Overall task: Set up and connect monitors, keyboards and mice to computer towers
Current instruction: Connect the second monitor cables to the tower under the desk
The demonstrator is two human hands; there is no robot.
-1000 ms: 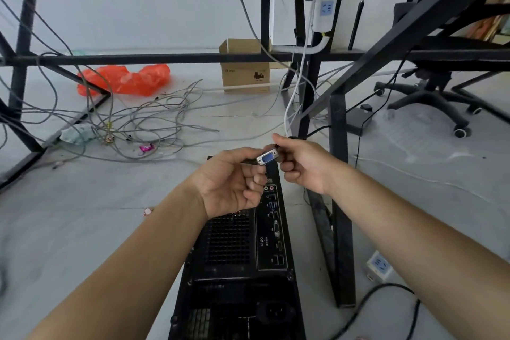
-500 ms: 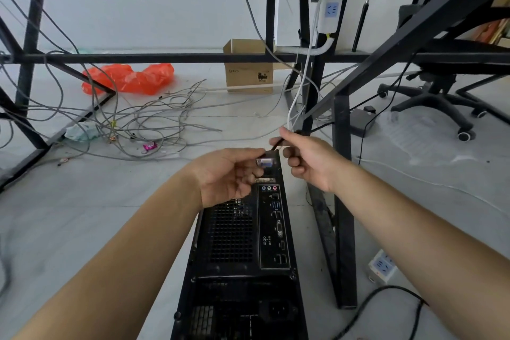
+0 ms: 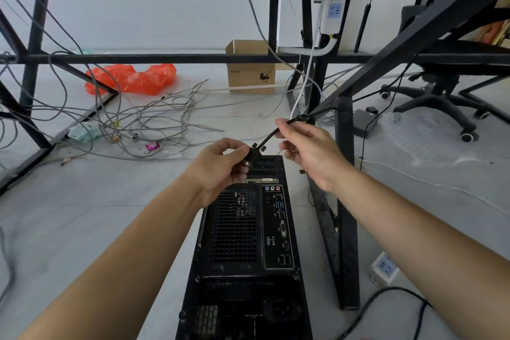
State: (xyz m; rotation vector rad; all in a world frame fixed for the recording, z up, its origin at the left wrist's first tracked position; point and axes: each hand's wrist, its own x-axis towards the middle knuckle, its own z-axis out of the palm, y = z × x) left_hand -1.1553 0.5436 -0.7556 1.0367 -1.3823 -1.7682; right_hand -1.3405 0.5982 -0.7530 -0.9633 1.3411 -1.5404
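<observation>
Black metal forms the computer tower (image 3: pixel 248 243), which is laid flat on the grey floor (image 3: pixel 82 215) at 6 o'clock of the view. Its rear panel is turned upward. The port strip (image 3: pixel 278 226) is seen along the panel's 3 o'clock side and the fan grille (image 3: pixel 234 226) at 9 o'clock of it.

A black connector (image 3: pixel 254 156) with two thumbscrews is held over the tower's 12 o'clock end, apart from the port strip. It is clamped in the grip of the left hand (image 3: pixel 220 165), thumb on one side and curled fingers on the other. Its black cable (image 3: pixel 269 136) is led off toward 1 o'clock. There it is pinched between thumb and forefinger of the right hand (image 3: pixel 309 146), so that grip is closed on the cable. Beyond the right hand the cable is carried on toward the black table leg (image 3: pixel 346 174), which is planted just at 3 o'clock of the tower.

A white power strip (image 3: pixel 332 5) is fixed upright on the frame at 1 o'clock, and a second strip (image 3: pixel 385 268) is laid on the floor at 4 o'clock. Loose grey wires (image 3: pixel 154 124) are tangled on the floor at 10 o'clock. An orange bag (image 3: pixel 132 80) and a cardboard box (image 3: pixel 251 74) are set beyond the wires. An office chair (image 3: pixel 441 91) is placed at 2 o'clock.
</observation>
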